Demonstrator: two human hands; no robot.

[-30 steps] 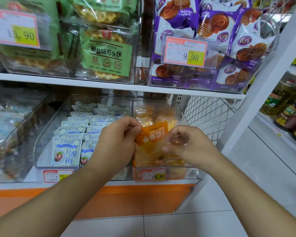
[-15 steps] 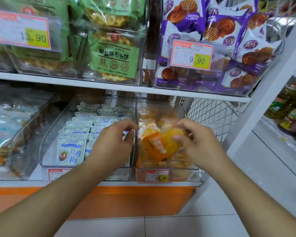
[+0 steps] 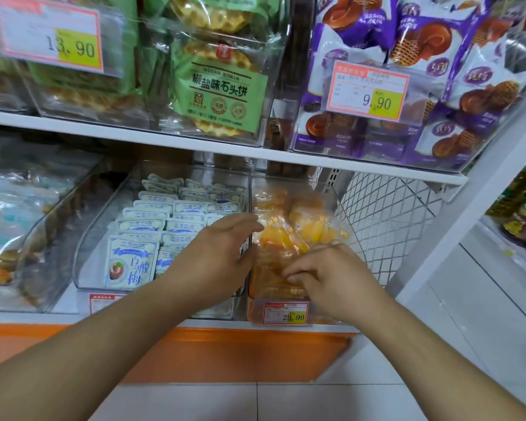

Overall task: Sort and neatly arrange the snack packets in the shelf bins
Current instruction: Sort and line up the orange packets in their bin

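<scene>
- The orange snack packets [image 3: 286, 238] lie piled in a clear bin [image 3: 343, 214] at the right end of the lower shelf [image 3: 264, 325]. Its front carries a price tag [image 3: 285, 313] reading 29.90.
- The left hand [image 3: 216, 253] hovers at the bin's left wall, fingers extended and relaxed. Its fingertips reach the upper left edge of the orange pile; whether they touch a packet cannot be told. It grips nothing.
- The right hand [image 3: 331, 278] sits over the front of the same bin, fingers bent downward onto the packets near the front wall. The fingertips rest on or press the wrappers; whether they pinch one cannot be told from this angle.
- The orange pile lies between the two hands and beyond them, most of it visible above the right hand's knuckles.
- Just left, touching the orange bin, a second clear bin [image 3: 104, 238] holds white and blue packets [image 3: 131, 262] stood in tidy rows. The left forearm crosses its front right corner.
- On the upper shelf [image 3: 134, 135], green waffle packs [image 3: 222, 86] stand on the left and purple packets [image 3: 468, 86] on the right, with price tags of 13.90 and 9.90.
- A white wire mesh panel [image 3: 389, 220] closes the shelf to the right of the orange bin.
</scene>
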